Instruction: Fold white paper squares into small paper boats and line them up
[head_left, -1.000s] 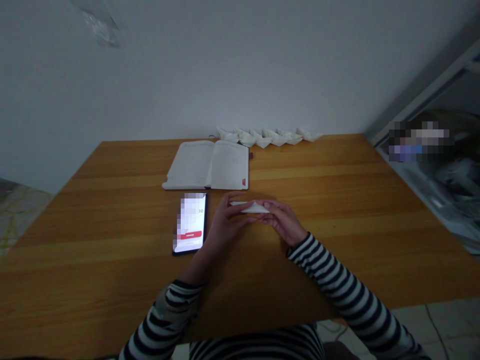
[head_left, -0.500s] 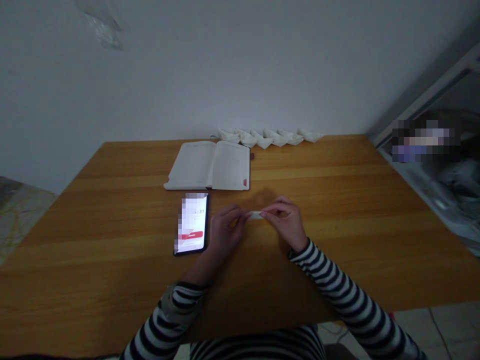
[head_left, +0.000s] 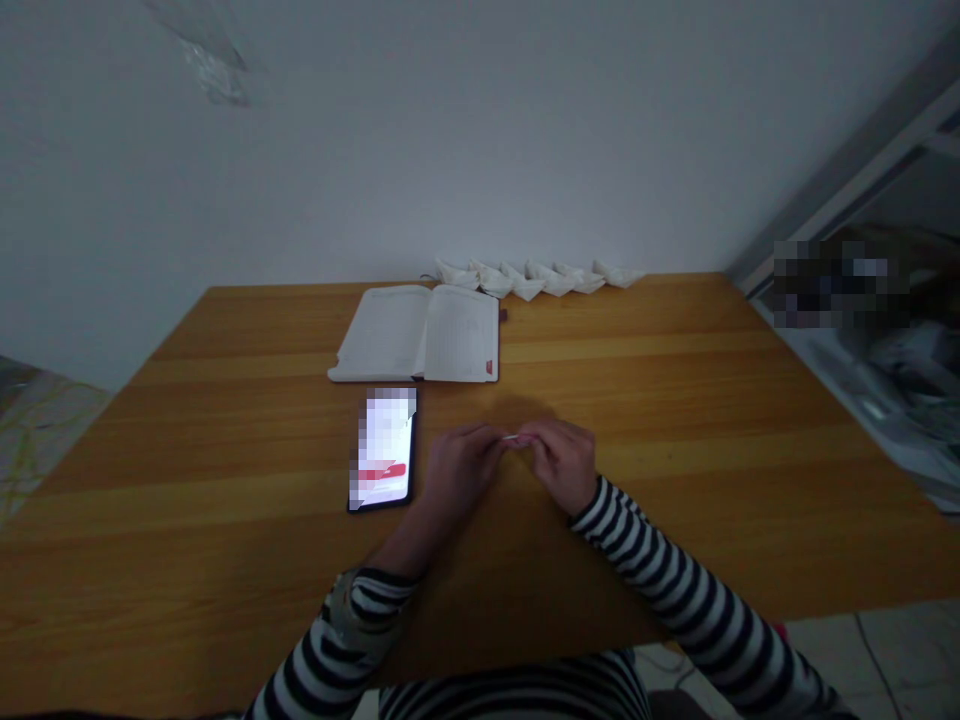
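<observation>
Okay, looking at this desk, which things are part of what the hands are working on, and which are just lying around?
Part of the work:
- folded white paper, held between the left hand and right hand
- probably the row of white paper boats, which looks like the same paper

Just lying around:
- open notebook
- lit smartphone
- wooden table

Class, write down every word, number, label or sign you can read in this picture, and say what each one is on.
Nothing here can be read for certain.
Smartphone screen: pixelated, unreadable.
Red bar on that screen: any label is too blurred to read.
Open notebook pages: faint marks, too small to read.
</observation>
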